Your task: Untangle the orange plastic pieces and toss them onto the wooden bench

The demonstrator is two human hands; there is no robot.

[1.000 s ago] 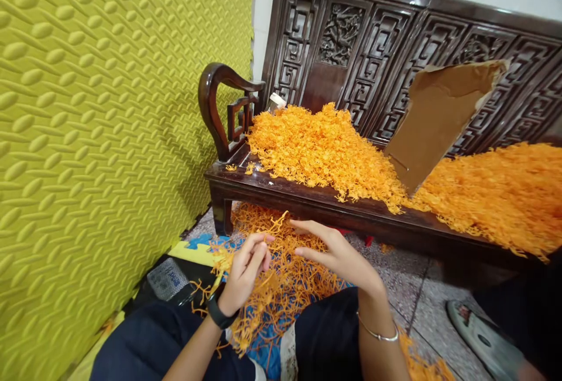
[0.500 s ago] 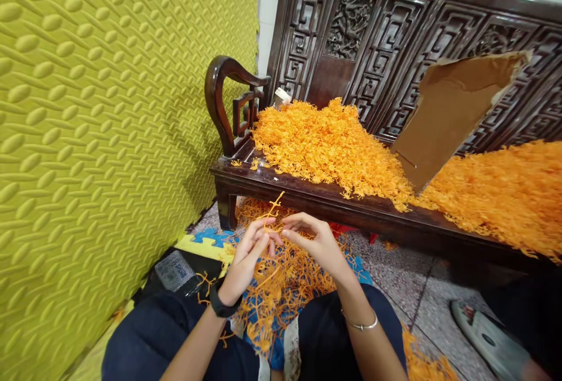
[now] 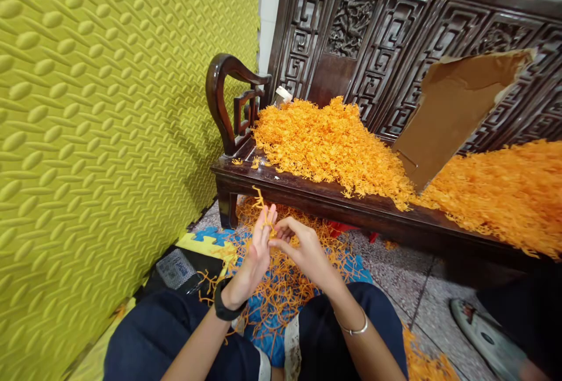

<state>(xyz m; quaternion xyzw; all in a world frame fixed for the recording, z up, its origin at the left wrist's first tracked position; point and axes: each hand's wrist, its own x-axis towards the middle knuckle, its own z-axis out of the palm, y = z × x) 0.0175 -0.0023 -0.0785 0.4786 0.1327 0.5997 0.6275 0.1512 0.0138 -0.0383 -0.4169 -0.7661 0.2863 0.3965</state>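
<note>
A thin, branched orange plastic sprue point(image 3: 259, 198) rises at a slant above my hands. My left hand point(image 3: 252, 261) has its fingers stretched upward and fairly straight, and the sprue lies against them. At the lower end of the sprue, my right hand point(image 3: 302, 252) is closed in a pinch, thumb and forefinger meeting close to the left fingers. Small orange pieces may be at those fingertips, but they are too small to make out. Below, between my knees, a tangle of similar orange sprues point(image 3: 285, 287) covers a blue mat.
Ahead is a dark carved wooden bench point(image 3: 285, 182) bearing a heap of small orange plastic pieces point(image 3: 325, 141). A cardboard sheet point(image 3: 452, 112) stands between it and a second orange heap point(image 3: 509, 194). A yellow textured foam wall point(image 3: 109, 106) rises at left. Someone's sandalled foot point(image 3: 487, 334) is at right.
My left hand has turned and straightened its fingers upward. The sprue's top has shifted left, and my right hand has moved left and slightly down, closer to the left fingers.
</note>
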